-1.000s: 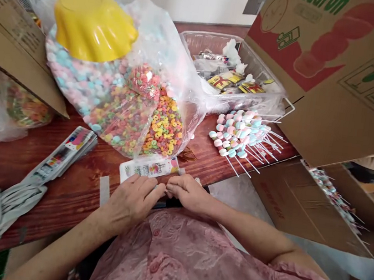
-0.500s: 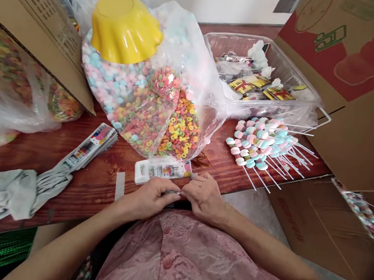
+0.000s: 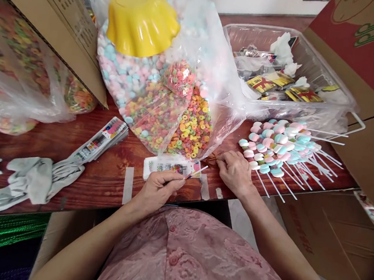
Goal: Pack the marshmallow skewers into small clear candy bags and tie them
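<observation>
Head view, centre: left hand pinches a slim, slanting white stick; right hand curls, its grip unclear.

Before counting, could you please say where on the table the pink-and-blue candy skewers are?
In the head view, the skewers lie right of centre, beside the right hand and in front of the clear plastic basket.

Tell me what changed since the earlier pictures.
The right hand has left the left hand, moving forward and right to the brown ties; whether it grips one is unclear. A white stick now shows in the left hand's pinch. The camera turned, so the scene sits further right. The yellow bowl, candy bag and marshmallow sticks stayed put.
</observation>
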`<state>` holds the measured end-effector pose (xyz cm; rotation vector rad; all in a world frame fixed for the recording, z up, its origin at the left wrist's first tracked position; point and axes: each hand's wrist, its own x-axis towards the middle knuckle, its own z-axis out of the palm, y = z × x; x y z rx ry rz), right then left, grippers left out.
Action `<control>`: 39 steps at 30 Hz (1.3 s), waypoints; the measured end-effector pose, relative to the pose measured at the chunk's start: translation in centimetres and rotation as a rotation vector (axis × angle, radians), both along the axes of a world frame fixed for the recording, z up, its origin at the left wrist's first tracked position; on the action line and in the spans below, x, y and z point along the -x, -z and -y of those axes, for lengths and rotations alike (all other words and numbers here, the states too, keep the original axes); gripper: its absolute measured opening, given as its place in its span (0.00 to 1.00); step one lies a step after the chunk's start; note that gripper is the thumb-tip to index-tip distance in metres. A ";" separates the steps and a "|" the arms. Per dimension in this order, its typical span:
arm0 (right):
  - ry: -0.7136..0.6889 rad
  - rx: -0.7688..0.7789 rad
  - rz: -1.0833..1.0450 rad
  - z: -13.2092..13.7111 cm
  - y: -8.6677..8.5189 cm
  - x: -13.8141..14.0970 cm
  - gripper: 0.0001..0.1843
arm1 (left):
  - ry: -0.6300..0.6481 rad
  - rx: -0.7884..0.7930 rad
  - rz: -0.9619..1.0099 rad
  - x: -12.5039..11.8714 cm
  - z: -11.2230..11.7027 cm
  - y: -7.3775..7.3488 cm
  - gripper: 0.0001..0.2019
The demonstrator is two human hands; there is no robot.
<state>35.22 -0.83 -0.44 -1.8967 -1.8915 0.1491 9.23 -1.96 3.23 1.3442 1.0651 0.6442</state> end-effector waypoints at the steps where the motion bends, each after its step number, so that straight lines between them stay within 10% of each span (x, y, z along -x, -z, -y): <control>1: -0.014 -0.008 -0.013 0.0 0.0 -0.1 0.09 | -0.034 0.068 0.010 0.2 0.1 0.0 0.14; 11: -0.273 -0.246 -0.498 4.6 -4.6 4.2 0.10 | -0.060 0.174 0.051 -0.7 0.3 -0.8 0.16; 24: -0.577 -0.320 -0.539 3.1 -3.1 10.1 0.23 | -0.155 0.042 0.197 1.4 0.1 -2.4 0.15; 31: -0.428 -0.362 -0.765 4.0 -2.6 11.0 0.38 | -0.158 -0.130 0.114 1.0 -0.6 -2.8 0.15; 39: -0.404 -0.282 -0.662 3.9 -2.7 9.7 0.06 | 0.005 -0.547 -0.103 1.0 -0.3 -1.6 0.14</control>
